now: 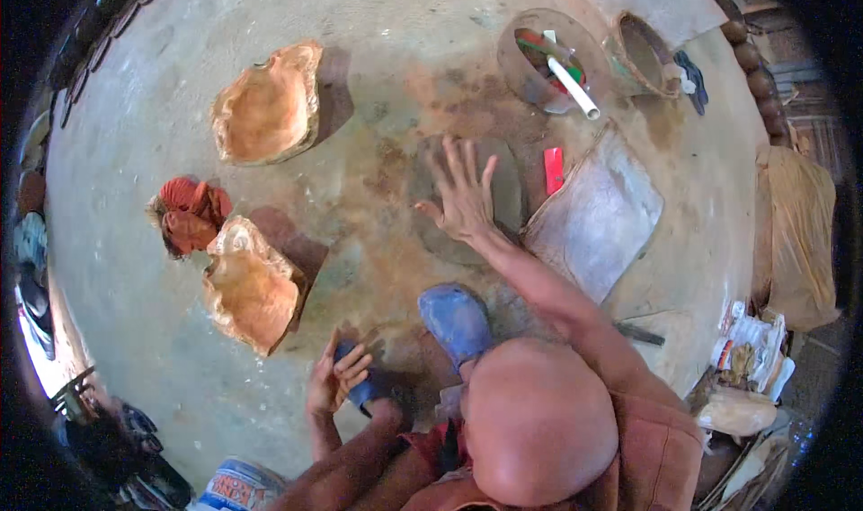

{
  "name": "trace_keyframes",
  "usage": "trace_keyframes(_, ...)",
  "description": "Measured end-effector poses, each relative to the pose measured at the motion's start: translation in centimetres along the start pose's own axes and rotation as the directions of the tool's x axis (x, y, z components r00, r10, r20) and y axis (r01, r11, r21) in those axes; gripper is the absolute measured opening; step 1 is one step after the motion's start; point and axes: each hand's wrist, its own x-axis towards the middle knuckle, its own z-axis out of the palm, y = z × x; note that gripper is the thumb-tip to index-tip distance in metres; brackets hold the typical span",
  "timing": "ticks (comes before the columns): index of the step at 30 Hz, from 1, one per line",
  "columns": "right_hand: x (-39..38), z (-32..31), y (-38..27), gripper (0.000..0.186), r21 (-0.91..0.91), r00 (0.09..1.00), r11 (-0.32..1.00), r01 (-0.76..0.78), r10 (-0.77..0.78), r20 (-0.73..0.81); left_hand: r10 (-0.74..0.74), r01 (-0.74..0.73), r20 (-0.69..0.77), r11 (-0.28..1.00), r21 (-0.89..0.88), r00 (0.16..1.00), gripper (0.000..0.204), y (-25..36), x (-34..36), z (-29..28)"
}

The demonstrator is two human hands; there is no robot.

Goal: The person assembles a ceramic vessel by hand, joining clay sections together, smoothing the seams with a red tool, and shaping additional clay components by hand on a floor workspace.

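Note:
My right hand (459, 187) lies with fingers spread on a round grey slab (467, 246) on the concrete floor. Right of it are a small red flat piece (554, 171) and a rumpled silvery sheet (602, 223). My left hand (342, 376) is low beside my blue left shoe (364, 394), its fingers loosely bent and apart, with nothing visible in them. My blue right shoe (449, 318) stands between the hands, below my bent knee (539, 421).
Two shell-like tan basins (262, 111) (252, 300) lie left, a red cloth bundle (193, 205) between. Behind right are a round container (526, 84) with a white pipe (573, 87), a bucket (643, 57) and a pale sheet (665, 3). Sacking (796, 232) and clutter line the edges.

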Motion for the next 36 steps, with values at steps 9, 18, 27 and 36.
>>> trace_keyframes(9, -1.6, 1.7, -0.5, 0.076, 0.174, 0.989, 0.984, -0.043, 0.018, 0.146, -0.046, 0.056, 0.098, 0.994, -0.095, 0.994, 0.077, -0.1, 0.7, -1.2)
trace_keyframes(18, -2.7, -5.5, 15.9, 0.037, -0.12, 0.803, 0.794, -0.596, 0.591, -0.075, -0.007, 0.016, 0.059, 0.988, -0.153, 0.998, 0.084, -0.9, 0.2, -1.9)
trace_keyframes(27, -0.5, -6.0, 17.0, 0.026, 0.041, 0.813, 0.812, -0.582, 0.58, 0.055, -0.106, 0.103, 0.069, 0.993, 0.056, 0.992, 0.089, 0.5, -0.1, -1.7)
trace_keyframes(36, 19.6, -17.7, 18.0, 0.019, 0.003, 0.845, 0.914, -0.405, 0.375, -0.381, -0.094, 0.092, 0.051, 0.995, 0.043, 0.994, 0.085, 0.4, -0.5, 0.1)
